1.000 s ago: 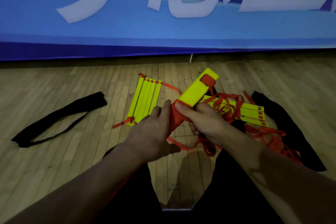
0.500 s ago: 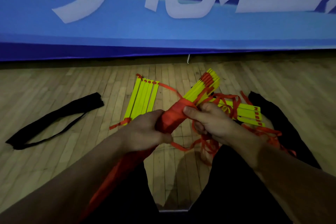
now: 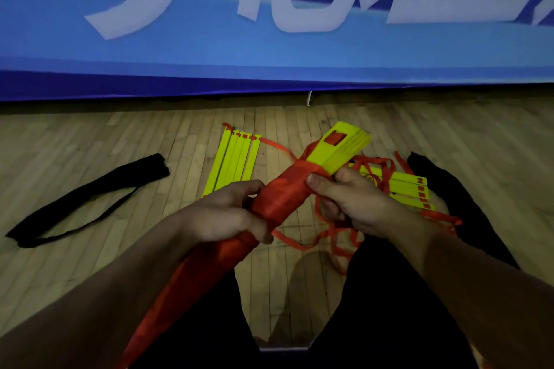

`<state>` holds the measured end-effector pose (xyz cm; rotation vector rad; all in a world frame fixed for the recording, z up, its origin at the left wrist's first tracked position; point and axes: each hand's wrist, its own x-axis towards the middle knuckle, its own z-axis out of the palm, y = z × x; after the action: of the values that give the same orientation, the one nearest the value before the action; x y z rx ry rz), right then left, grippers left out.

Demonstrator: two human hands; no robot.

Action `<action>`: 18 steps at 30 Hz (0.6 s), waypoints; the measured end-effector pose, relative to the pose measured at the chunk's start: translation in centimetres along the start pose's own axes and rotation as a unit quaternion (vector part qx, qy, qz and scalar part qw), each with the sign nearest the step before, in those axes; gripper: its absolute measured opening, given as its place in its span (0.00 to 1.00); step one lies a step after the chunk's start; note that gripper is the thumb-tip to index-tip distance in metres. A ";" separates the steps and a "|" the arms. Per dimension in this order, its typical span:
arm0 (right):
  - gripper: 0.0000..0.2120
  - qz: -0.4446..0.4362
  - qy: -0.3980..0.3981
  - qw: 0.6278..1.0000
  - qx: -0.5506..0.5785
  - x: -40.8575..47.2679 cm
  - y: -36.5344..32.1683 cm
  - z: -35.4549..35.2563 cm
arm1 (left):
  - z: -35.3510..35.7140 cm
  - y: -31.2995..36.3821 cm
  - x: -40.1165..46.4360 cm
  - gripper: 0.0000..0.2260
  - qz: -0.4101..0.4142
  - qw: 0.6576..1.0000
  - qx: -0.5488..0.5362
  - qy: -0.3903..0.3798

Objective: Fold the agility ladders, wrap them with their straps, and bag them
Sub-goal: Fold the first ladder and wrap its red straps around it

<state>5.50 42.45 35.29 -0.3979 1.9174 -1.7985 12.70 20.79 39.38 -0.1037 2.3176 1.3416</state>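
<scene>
A folded bundle of yellow ladder rungs (image 3: 344, 147) sticks out of the mouth of a long red bag (image 3: 278, 198) held between my hands. My left hand (image 3: 227, 213) grips the red bag around its middle. My right hand (image 3: 350, 201) pinches the bag's mouth near the bundle, thumb on top. A second yellow ladder (image 3: 233, 162) lies flat on the floor behind my left hand. A third yellow ladder (image 3: 407, 189) lies under tangled red straps (image 3: 329, 237) by my right hand.
A black bag with a strap (image 3: 90, 198) lies on the wooden floor at left. Another black bag (image 3: 455, 198) lies at right. A blue banner with white characters (image 3: 269, 24) stands along the back. My legs in dark trousers (image 3: 389, 308) frame the floor below.
The red bag has been drawn further up over the yellow bundle. My left hand slid down the bag and the bundle turned its flat face upward.
</scene>
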 end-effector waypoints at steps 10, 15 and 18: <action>0.14 -0.017 0.002 0.999 -0.045 0.0 -0.5 0.8 | 2.2 -1.5 0.9 0.39 0.121 0.949 0.252 0.148; 0.21 -0.017 -0.034 0.999 -0.028 -0.6 -0.8 -0.5 | -0.2 -1.0 0.0 0.27 0.069 0.992 -0.073 -0.071; 0.22 -0.011 -0.012 1.000 -0.001 -0.4 -0.3 0.2 | 0.3 -0.6 0.2 0.26 0.040 0.998 0.007 -0.046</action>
<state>5.91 42.45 35.65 -0.4404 1.9058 -1.7973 12.78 20.81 38.66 0.0552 2.2750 1.3405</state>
